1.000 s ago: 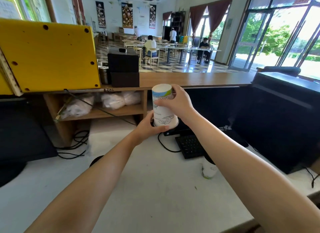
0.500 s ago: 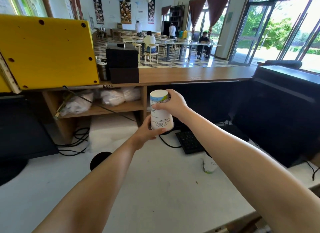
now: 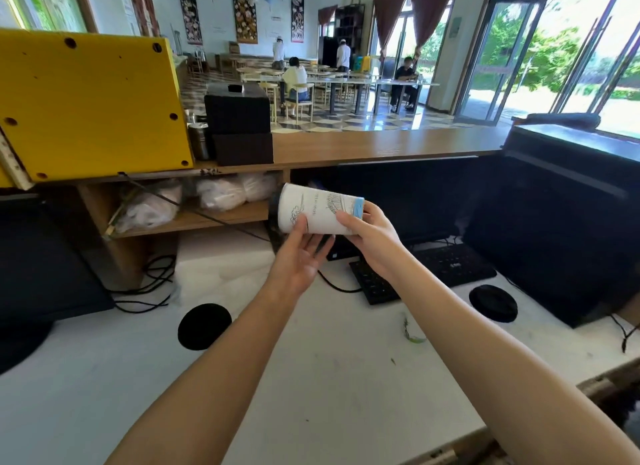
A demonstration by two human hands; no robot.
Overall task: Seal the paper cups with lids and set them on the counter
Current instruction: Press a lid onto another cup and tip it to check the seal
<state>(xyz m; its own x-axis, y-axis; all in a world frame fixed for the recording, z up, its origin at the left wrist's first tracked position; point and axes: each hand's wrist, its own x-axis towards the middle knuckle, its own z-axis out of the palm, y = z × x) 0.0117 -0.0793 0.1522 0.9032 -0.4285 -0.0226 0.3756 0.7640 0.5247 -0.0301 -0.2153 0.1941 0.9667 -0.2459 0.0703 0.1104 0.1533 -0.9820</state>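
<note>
The cup (image 3: 318, 212) lay on its side in the air above the desk (image 3: 311, 378), in front of and lower than the wooden counter (image 3: 381, 146). Its mouth pointed to 9 o'clock and its base to 3 o'clock. A dark lid (image 3: 273, 212) showed at the mouth end, though how firmly it sat could not be told.

The right hand (image 3: 375, 238) gripped the base end, fingers curled round the wall and the thumb hidden behind it. The left hand (image 3: 299, 262) was spread wide, palm up, just below the cup at 6 o'clock. Its thumb touched the cup's wall and its fingers were relaxed, closing on nothing.

On the desk, a left disc (image 3: 204, 326), black and round, lay flat at 7 o'clock from the cup. A right disc (image 3: 493, 307) like it lay at 4 o'clock, well apart from the first. A keyboard (image 3: 422, 269) sat between them, partly hidden by the right forearm.

On the counter at 10 o'clock stood a yellow board (image 3: 86, 101), with a black box (image 3: 237, 110) just beside it.
</note>
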